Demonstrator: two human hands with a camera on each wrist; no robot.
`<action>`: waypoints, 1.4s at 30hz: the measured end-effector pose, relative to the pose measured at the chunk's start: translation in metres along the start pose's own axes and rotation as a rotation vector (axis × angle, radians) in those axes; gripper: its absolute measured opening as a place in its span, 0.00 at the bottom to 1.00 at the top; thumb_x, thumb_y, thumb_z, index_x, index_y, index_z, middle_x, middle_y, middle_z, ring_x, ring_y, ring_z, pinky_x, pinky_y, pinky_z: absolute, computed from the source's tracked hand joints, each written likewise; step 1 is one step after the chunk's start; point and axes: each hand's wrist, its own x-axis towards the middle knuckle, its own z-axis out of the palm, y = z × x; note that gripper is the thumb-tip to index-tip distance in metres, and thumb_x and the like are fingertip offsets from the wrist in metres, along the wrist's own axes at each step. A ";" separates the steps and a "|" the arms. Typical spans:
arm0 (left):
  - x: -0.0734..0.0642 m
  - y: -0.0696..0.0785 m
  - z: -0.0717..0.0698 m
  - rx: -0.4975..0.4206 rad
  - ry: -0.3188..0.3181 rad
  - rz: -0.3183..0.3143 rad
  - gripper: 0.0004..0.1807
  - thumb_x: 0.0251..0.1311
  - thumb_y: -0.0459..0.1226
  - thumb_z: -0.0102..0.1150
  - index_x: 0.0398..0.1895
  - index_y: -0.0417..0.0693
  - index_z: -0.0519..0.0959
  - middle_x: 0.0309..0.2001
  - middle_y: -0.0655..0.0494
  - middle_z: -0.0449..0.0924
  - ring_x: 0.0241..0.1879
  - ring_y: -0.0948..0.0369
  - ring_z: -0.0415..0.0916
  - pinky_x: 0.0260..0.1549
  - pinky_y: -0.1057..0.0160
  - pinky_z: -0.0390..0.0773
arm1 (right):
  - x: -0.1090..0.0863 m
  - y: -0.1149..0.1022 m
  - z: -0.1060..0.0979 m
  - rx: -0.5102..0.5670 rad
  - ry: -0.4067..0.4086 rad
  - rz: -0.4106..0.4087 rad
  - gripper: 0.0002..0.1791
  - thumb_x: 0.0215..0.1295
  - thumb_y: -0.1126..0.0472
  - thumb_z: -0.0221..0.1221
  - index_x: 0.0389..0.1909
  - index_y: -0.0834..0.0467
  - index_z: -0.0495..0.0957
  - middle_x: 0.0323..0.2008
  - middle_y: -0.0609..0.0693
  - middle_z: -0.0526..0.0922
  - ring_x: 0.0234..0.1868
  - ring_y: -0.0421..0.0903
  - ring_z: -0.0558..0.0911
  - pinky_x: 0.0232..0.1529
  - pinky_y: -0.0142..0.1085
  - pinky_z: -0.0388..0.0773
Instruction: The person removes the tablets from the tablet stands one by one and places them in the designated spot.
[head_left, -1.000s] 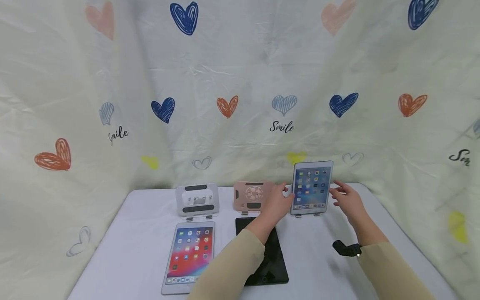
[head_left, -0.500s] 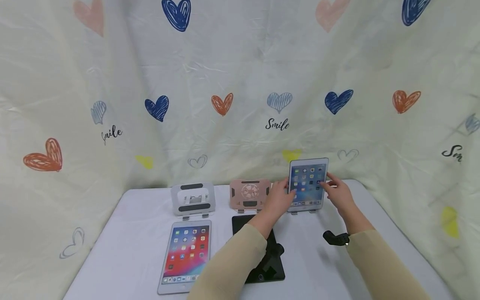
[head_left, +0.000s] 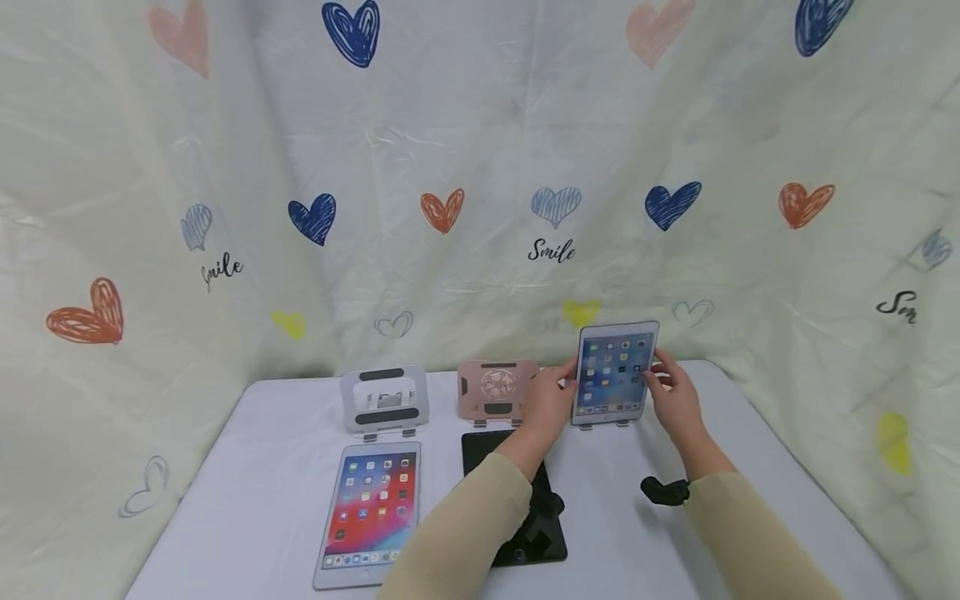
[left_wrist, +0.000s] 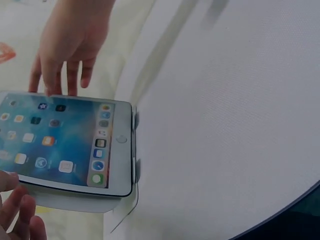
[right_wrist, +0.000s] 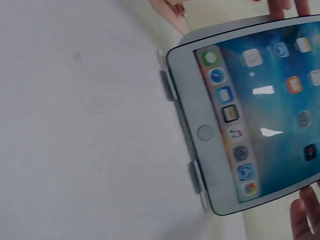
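A white tablet [head_left: 615,375] with a blue home screen leans upright on a stand [left_wrist: 75,204] at the table's back right. The stand is mostly hidden behind it; small clips [left_wrist: 138,170] hold the tablet's lower edge. My left hand [head_left: 547,404] holds the tablet's left side, thumb at the front edge and fingers toward the back. My right hand [head_left: 675,404] pinches the right side, with its thumb at the front and other fingers behind. In the right wrist view the right hand's fingertips [right_wrist: 300,212] show right at the tablet's side.
A second white tablet [head_left: 375,508] with a red-and-blue screen lies flat at front left. A black tablet [head_left: 480,450] lies beside it, partly under my left arm. Behind them stand a grey tablet stand [head_left: 386,400] and a pink one [head_left: 483,404]. A heart-printed curtain [head_left: 480,292] hangs behind.
The right hand has come in from beside the tablet to its right edge. The left hand has closed onto the left edge, its thumb drawn back from the screen. The tablet stays on its stand.
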 end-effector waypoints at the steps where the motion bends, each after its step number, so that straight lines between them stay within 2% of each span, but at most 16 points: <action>1: 0.000 -0.001 0.001 0.001 0.019 0.001 0.21 0.68 0.42 0.60 0.63 0.72 0.77 0.48 0.70 0.83 0.35 0.70 0.76 0.25 0.67 0.74 | -0.001 0.001 0.002 0.000 0.014 0.001 0.29 0.80 0.54 0.44 0.78 0.54 0.54 0.63 0.65 0.69 0.61 0.61 0.70 0.51 0.48 0.73; 4: -0.001 -0.002 0.002 0.005 0.068 0.006 0.19 0.68 0.44 0.60 0.60 0.74 0.79 0.48 0.72 0.84 0.33 0.70 0.77 0.24 0.67 0.74 | -0.002 0.003 0.007 0.038 0.055 0.019 0.28 0.80 0.56 0.43 0.77 0.51 0.56 0.62 0.63 0.71 0.58 0.57 0.73 0.46 0.33 0.74; 6: -0.002 -0.003 0.004 0.008 0.101 0.005 0.18 0.67 0.45 0.61 0.58 0.75 0.79 0.47 0.72 0.85 0.35 0.70 0.79 0.27 0.67 0.76 | -0.002 0.004 0.010 0.067 0.078 0.026 0.27 0.80 0.57 0.43 0.77 0.50 0.57 0.61 0.62 0.72 0.56 0.56 0.74 0.42 0.24 0.72; 9: -0.002 -0.005 0.008 0.031 0.149 0.014 0.17 0.67 0.47 0.61 0.57 0.76 0.80 0.46 0.72 0.85 0.39 0.68 0.82 0.30 0.66 0.78 | -0.002 0.004 0.012 0.098 0.106 0.024 0.26 0.80 0.59 0.44 0.76 0.49 0.60 0.60 0.61 0.73 0.55 0.55 0.75 0.39 0.18 0.69; 16: -0.002 -0.010 0.016 0.070 0.206 0.050 0.16 0.67 0.48 0.60 0.57 0.74 0.80 0.45 0.71 0.85 0.40 0.68 0.82 0.32 0.66 0.80 | -0.004 0.009 0.015 0.116 0.144 0.036 0.26 0.79 0.59 0.47 0.74 0.45 0.63 0.58 0.58 0.75 0.50 0.45 0.75 0.40 0.19 0.72; 21: -0.001 -0.010 0.017 0.081 0.219 0.073 0.16 0.66 0.48 0.61 0.57 0.73 0.80 0.41 0.69 0.86 0.38 0.69 0.82 0.32 0.66 0.80 | -0.005 0.008 0.014 0.160 0.151 0.047 0.25 0.78 0.58 0.48 0.74 0.44 0.64 0.57 0.57 0.75 0.50 0.45 0.75 0.41 0.20 0.73; 29: -0.001 -0.009 0.016 0.004 0.202 0.100 0.15 0.66 0.46 0.62 0.56 0.71 0.82 0.35 0.69 0.83 0.36 0.69 0.79 0.31 0.67 0.78 | -0.007 0.004 0.007 0.177 0.155 0.064 0.25 0.78 0.59 0.48 0.74 0.47 0.64 0.57 0.57 0.75 0.47 0.38 0.73 0.39 0.20 0.73; 36: 0.001 -0.009 0.016 -0.068 0.188 0.103 0.15 0.67 0.45 0.61 0.56 0.68 0.82 0.35 0.71 0.81 0.33 0.71 0.74 0.28 0.69 0.75 | -0.013 -0.002 -0.007 0.178 0.123 0.000 0.25 0.77 0.58 0.51 0.72 0.52 0.66 0.56 0.61 0.75 0.42 0.28 0.74 0.37 0.22 0.75; 42: -0.004 -0.012 0.007 -0.110 0.129 0.123 0.17 0.68 0.46 0.60 0.59 0.71 0.79 0.34 0.73 0.78 0.32 0.71 0.71 0.26 0.68 0.72 | -0.019 -0.006 -0.018 0.155 0.037 -0.057 0.26 0.76 0.57 0.52 0.73 0.55 0.65 0.54 0.61 0.75 0.40 0.36 0.78 0.35 0.27 0.77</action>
